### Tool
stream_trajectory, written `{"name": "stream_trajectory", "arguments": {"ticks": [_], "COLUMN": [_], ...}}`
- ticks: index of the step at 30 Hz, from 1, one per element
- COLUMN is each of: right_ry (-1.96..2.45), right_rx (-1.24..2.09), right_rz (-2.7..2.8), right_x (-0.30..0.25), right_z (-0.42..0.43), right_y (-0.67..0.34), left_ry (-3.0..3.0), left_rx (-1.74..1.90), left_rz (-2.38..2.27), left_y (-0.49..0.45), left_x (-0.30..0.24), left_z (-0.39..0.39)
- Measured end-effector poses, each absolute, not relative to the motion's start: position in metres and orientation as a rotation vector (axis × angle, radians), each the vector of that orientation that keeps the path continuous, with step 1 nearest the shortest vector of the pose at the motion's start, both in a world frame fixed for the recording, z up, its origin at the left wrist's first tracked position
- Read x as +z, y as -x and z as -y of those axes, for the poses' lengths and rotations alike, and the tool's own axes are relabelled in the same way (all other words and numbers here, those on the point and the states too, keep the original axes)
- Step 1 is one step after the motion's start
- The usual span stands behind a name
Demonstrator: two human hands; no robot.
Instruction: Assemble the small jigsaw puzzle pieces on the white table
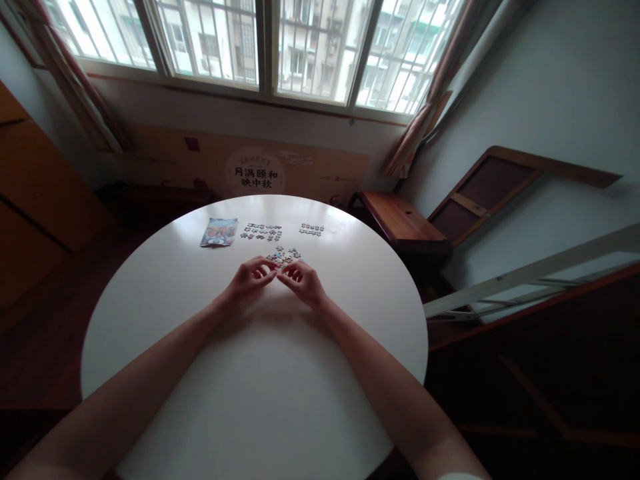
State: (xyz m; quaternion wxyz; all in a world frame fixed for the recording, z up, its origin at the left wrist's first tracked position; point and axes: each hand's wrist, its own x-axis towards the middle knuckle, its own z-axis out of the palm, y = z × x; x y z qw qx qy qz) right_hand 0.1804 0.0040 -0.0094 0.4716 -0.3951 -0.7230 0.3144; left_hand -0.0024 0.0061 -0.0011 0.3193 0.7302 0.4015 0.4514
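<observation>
A cardboard panel under the window bears a round emblem reading "月满颐和 映中秋"; the print on the picture card at the table's far left is too small to read. On the round white table, the left hand and right hand meet fingertip to fingertip, fingers curled narrow, though whether they pinch a piece cannot be told. The loose puzzle pieces lie just beyond the fingertips, their small scatter running left to right.

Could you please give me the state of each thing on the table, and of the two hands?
near pieces, loose cluster by the fingertips
left hand, fingers curled, tips at the near pieces; grip unclear
right hand, fingers curled, tips close to the left hand
large group, pieces spread flat, untouched
small group, pieces flat, untouched
picture card, flat, face up
</observation>
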Motion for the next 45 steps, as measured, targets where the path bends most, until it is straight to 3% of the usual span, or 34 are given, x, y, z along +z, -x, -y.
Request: {"name": "stream_trajectory", "arguments": {"ticks": [21,45], "right_ry": [0.970,0.969], "right_rx": [0.970,0.917], "right_rz": [1.721,1.773], "right_x": [-0.0131,-0.0119], "right_z": [-0.0078,-0.0054], "right_y": [-0.1804,-0.1796], "left_ry": [-1.962,-1.975], "left_rx": [1.221,1.220], "left_rz": [-1.058,-1.092], "left_y": [0.0009,0.0020], "left_x": [-0.0035,-0.0050], "left_z": [-0.0052,-0.0083]}}
